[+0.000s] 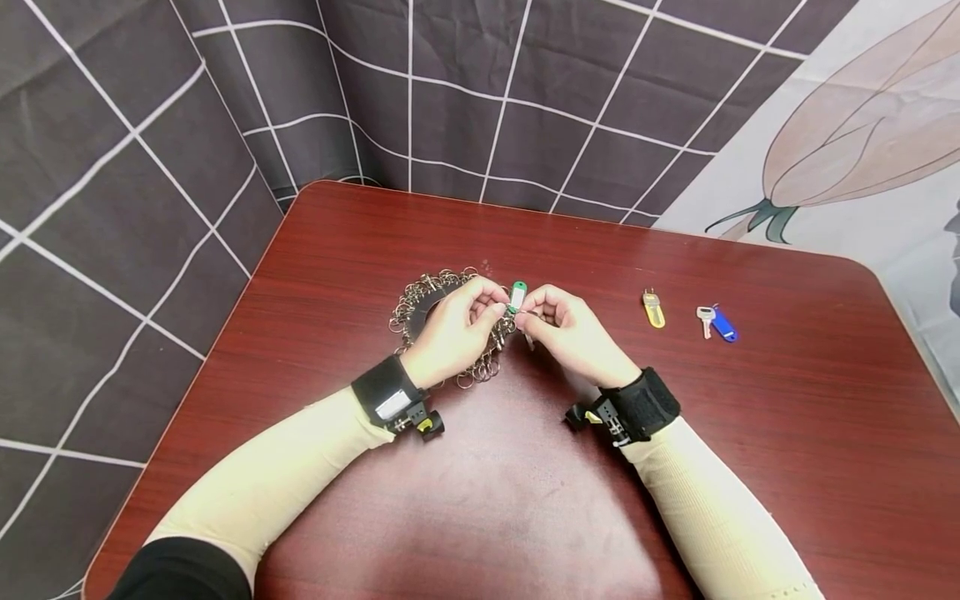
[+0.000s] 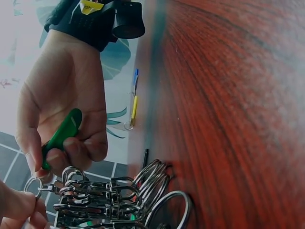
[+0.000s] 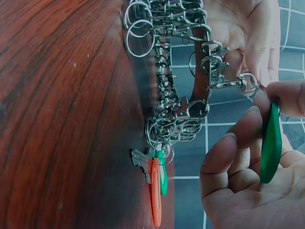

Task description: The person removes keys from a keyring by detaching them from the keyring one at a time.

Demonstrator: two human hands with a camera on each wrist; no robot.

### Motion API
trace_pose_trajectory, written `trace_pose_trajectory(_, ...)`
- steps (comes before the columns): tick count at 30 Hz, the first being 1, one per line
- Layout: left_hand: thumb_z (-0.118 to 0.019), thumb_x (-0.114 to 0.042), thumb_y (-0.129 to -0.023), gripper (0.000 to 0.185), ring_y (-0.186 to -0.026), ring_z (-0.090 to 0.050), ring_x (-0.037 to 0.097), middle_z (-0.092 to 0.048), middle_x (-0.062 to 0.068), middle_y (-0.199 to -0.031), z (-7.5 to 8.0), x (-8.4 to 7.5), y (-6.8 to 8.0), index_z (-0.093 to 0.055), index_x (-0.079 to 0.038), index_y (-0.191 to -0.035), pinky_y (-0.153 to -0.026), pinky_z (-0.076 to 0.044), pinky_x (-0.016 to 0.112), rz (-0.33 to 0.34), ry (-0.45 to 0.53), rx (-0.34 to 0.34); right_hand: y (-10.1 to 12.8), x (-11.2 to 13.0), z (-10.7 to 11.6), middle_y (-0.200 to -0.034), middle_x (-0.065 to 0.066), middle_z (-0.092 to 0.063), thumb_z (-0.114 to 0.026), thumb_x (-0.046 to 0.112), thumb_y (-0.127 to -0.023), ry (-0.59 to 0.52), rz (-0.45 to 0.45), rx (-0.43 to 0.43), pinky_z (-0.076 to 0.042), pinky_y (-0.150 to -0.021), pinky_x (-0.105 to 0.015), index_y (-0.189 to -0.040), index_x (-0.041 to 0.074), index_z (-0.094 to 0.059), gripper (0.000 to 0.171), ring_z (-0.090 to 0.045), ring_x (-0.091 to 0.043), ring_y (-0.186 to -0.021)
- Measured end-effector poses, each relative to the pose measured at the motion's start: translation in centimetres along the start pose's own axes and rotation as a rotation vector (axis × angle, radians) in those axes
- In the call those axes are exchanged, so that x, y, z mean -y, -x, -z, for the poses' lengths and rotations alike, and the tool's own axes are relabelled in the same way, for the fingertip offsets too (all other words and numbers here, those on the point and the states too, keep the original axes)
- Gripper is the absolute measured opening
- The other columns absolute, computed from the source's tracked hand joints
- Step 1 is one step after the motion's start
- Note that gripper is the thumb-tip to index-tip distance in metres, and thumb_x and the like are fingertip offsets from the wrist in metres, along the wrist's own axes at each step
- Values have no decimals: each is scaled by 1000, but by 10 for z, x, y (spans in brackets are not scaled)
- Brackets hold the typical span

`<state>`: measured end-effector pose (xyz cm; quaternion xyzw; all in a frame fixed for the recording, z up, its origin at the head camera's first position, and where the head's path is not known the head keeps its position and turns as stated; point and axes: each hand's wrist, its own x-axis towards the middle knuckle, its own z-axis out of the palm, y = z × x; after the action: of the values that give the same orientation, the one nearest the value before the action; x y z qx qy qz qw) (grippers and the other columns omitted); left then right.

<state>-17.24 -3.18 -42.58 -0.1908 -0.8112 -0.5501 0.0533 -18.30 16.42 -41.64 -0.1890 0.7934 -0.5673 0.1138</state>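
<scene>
My left hand and right hand meet over the right side of a dark round key holder, its edge hung with metal swivel clasps and split rings. Thumb and fingers of the left hand pinch a small split ring joined to one clasp. The right hand pinches a green key tag with a white label close beside that ring. Whether the tag's ring is linked to the split ring, I cannot tell. In the right wrist view an orange key tag, another green tag and a key hang from the holder.
To the right on the red-brown table lie a yellow key tag with a key and a blue key tag beside a silver key. Dark checked cloth hangs behind the table.
</scene>
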Motion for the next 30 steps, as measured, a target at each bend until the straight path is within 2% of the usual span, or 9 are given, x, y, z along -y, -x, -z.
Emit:
trace_pose_trajectory(6, -60, -9, -95, 7, -73, -52, 12, -58, -1, -83, 1, -2, 1, -62, -11, -101, -65, -46, 27, -35, -17, 10, 1, 0, 1, -84, -19, -59, -62, 8, -92, -31, 5, -40, -42, -58, -23, -99, 4, -58, 10, -54, -23, -69)
trace_pose_trajectory(11, -61, -8, -94, 9, -73, -54, 10, -59, -2, -84, 1, -3, 1, -63, -11, -103, -65, -47, 26, -36, -22, 30, 0, 0, 1, -87, -20, -61, -62, 8, -92, -47, 10, -68, -43, -61, -21, -100, 2, -58, 11, -55, -12, -71)
trace_pose_trajectory(16, -64, -7, -92, 17, -74, -55, 10, -61, -1, -86, 2, -4, 1, -65, -8, -109, -67, -49, 24, -21, -33, 73, 0, 1, 0, -86, -15, -62, -63, 7, -91, -64, 22, -85, -44, -61, -20, -100, 1, -58, 11, -55, -12, -70)
trace_pose_trajectory(20, -65, -9, -92, 15, -69, -56, 10, -59, -2, -82, 3, -3, 1, -67, -8, -107, -63, -48, 24, -7, -70, 95, 0, 3, -1, -84, -11, -61, -62, 6, -92, -54, 45, -93, -42, -60, -20, -99, 1, -59, 9, -54, -15, -70)
trace_pose_trajectory(27, -64, -12, -93, 7, -71, -58, 12, -60, -2, -80, 3, -4, 0, -65, -11, -100, -64, -49, 25, 28, -102, 138, 1, 4, -2, -86, -18, -61, -61, 6, -92, -58, 59, -91, -42, -60, -20, -99, 1, -59, 10, -54, -13, -70)
trace_pose_trajectory(30, -63, -13, -93, 7, -75, -58, 11, -61, -2, -82, 3, -4, 0, -64, -10, -100, -67, -48, 24, 41, -110, 164, 2, 5, -2, -85, -15, -61, -61, 7, -92, -57, 57, -91, -42, -60, -21, -99, 1, -59, 9, -54, -13, -70)
